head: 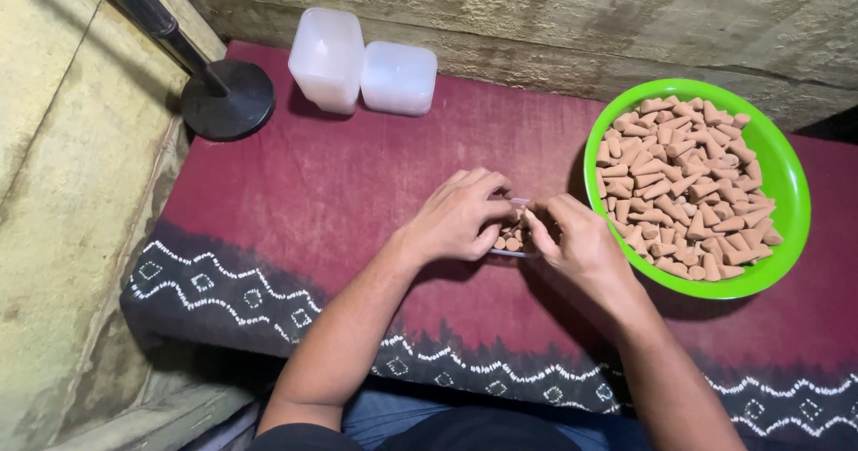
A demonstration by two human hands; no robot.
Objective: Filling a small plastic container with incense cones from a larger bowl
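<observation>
Head view, looking down on a maroon cloth (313, 192) with a dark, white-patterned border, spread over a low surface. Both hands meet at the centre of the cloth over a small clear box (513, 236) partly filled with tan cones. Left hand (460, 214): fingers curled, cupped against the left side of the box, steadying it; thumb and fingertips touch its rim. Right hand (572, 241): fingers bent and drawn together at the right edge of the box; whether a cone sits between the fingertips cannot be told, as the hand hides them. Just right of the right hand, a round green bowl (786, 174) heaped with the same tan cones (684, 183). At the far edge of the cloth, two stacks of translucent white tubs (362, 67), side by side. To their left, a black round stand base (228, 101) with a pole rising from it. Rough wall behind.
</observation>
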